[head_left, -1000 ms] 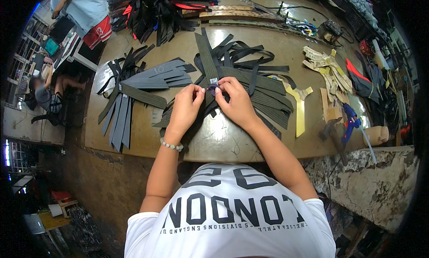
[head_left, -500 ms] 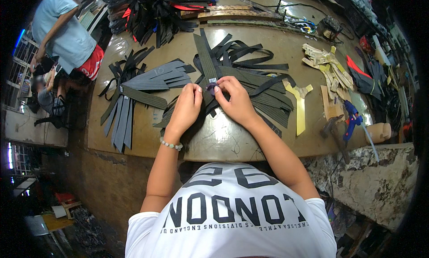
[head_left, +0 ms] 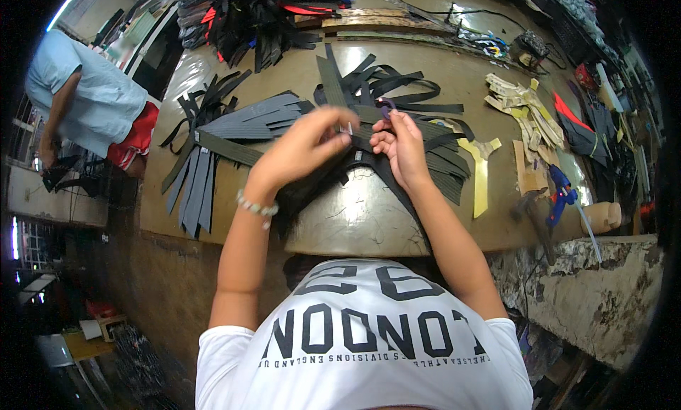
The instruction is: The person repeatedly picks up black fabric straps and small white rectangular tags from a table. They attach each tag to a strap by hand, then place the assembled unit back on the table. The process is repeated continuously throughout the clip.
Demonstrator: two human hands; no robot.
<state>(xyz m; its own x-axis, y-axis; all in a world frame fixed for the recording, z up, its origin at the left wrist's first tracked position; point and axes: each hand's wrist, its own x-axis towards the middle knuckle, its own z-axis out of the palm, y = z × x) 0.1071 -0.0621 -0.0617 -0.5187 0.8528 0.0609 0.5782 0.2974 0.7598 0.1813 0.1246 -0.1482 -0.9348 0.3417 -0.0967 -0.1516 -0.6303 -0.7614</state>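
Over the front of a brown worktable (head_left: 298,76), my left hand (head_left: 301,149) and my right hand (head_left: 401,146) meet on a dark strap (head_left: 376,170) that they hold between them. The left fingers pinch a small metal piece (head_left: 350,130) on that strap. A small purple object (head_left: 385,109) shows at the right hand's fingertips. Beneath both hands lies a fanned pile of black straps (head_left: 425,137). A beaded bracelet (head_left: 257,207) is on my left wrist.
More dark grey straps (head_left: 234,126) fan out at the left of the table. Beige and yellow cut pieces (head_left: 521,105) lie at the right, by a blue tool (head_left: 560,197). A heap of black and red material (head_left: 262,13) sits at the back. Another person in a light-blue shirt (head_left: 85,91) bends at far left.
Both hands have lifted the strap up off the pile, closer to me. The person at the left has moved nearer along the table's side.
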